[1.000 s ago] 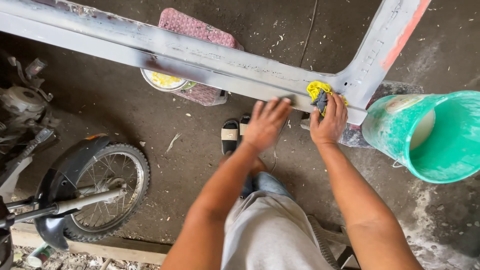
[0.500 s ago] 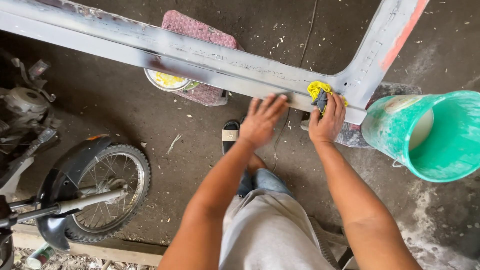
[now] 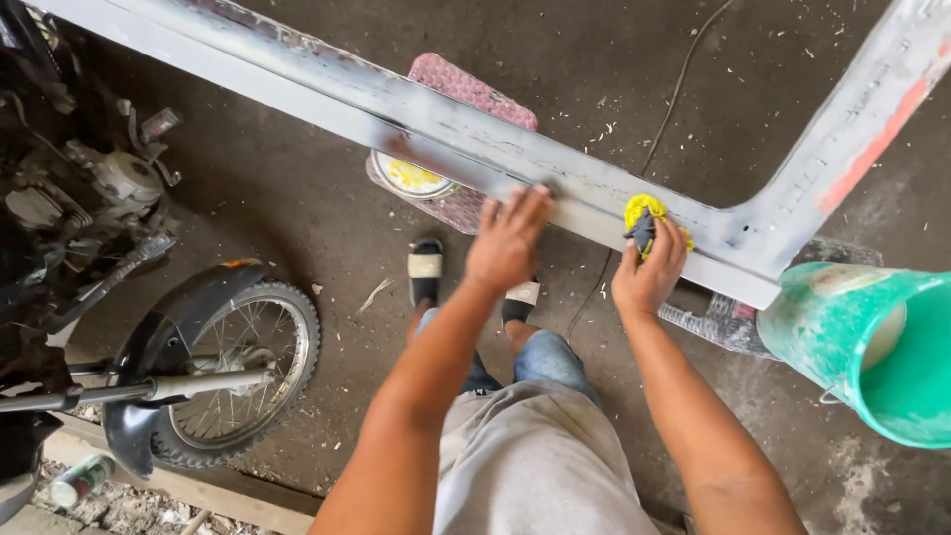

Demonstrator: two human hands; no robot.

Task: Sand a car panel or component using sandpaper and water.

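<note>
A long grey metal frame [image 3: 416, 119] runs across the view and bends upward at the right, where a red stripe shows. My left hand [image 3: 507, 241] lies flat on the frame's front face, fingers spread. My right hand [image 3: 649, 266] grips a yellow cloth with a dark pad [image 3: 641, 216] and presses it against the frame near the corner. My legs in jeans and black-and-white sandals stand below the frame.
A green plastic bucket [image 3: 872, 347] stands at the right. A motorcycle with its front wheel [image 3: 233, 372] is at the left. A pink stool [image 3: 466, 94] and a round tin of yellow paste [image 3: 411, 178] sit under the frame. A thin cable [image 3: 674, 89] crosses the concrete floor.
My left hand has slid a little leftward along the frame. My right hand with the cloth has stayed near the corner. The view has shifted slightly.
</note>
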